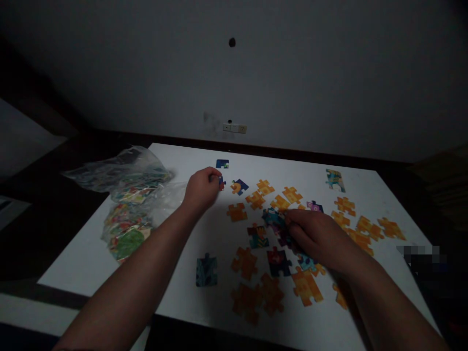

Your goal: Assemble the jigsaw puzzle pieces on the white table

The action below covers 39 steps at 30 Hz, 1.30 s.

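Note:
My left hand [203, 189] is closed in a pinch at the far side of the table, on a dark blue and red puzzle piece [222, 183] partly hidden by the fingers. My right hand [314, 234] is closed over the loose pile, its fingertips on a teal puzzle piece [273, 216]. Beneath that hand lie purple and teal pieces, partly covered. A blue piece with an orange shape [239, 186] sits right of my left hand. Close by the right hand are a dark piece with red [278, 261] and a piece with an orange and yellow pattern [258, 236].
Several orange pieces [244, 263] are scattered over the white table [175, 302]. Clear plastic bags [127, 214] of colourful pieces lie at the left. Single pieces rest apart: a teal one [206, 270] near the front, a patterned one [335, 180] at back right, a blue one [222, 164] at the back.

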### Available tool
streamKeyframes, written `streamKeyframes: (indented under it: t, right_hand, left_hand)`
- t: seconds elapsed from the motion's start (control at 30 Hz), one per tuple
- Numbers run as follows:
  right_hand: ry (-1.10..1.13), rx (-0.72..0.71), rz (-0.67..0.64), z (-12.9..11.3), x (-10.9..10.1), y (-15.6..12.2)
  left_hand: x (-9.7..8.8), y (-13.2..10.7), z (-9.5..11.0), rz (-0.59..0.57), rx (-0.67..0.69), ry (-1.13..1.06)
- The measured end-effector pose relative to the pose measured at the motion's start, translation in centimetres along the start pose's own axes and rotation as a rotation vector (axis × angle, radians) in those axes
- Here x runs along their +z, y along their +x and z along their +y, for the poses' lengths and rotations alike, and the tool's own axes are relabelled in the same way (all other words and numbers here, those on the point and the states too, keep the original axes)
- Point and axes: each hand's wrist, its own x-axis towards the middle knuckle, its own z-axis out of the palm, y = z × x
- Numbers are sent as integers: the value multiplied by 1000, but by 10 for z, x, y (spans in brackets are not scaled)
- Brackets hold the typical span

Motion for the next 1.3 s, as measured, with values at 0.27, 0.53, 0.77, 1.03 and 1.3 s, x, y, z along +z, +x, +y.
streamKeyframes:
  t: [0.27, 0.53, 0.77, 1.03, 1.3]
  right_hand:
    - [-15, -28, 78, 6, 1, 1]
    - [-129, 56, 147, 6, -3, -1]
    - [-147, 96, 280, 12, -8, -2]
    - [-40, -11, 321, 17, 0, 2]
    - [37, -42, 446, 15, -4, 1]
  left_hand:
    - [-1, -7, 11, 0, 41, 189]
    - [1, -4, 8, 63, 95, 238]
    - [0, 1, 6, 83, 120, 218]
    - [5, 8, 0, 98, 162, 118]
    - [8, 10, -2, 60, 141, 109]
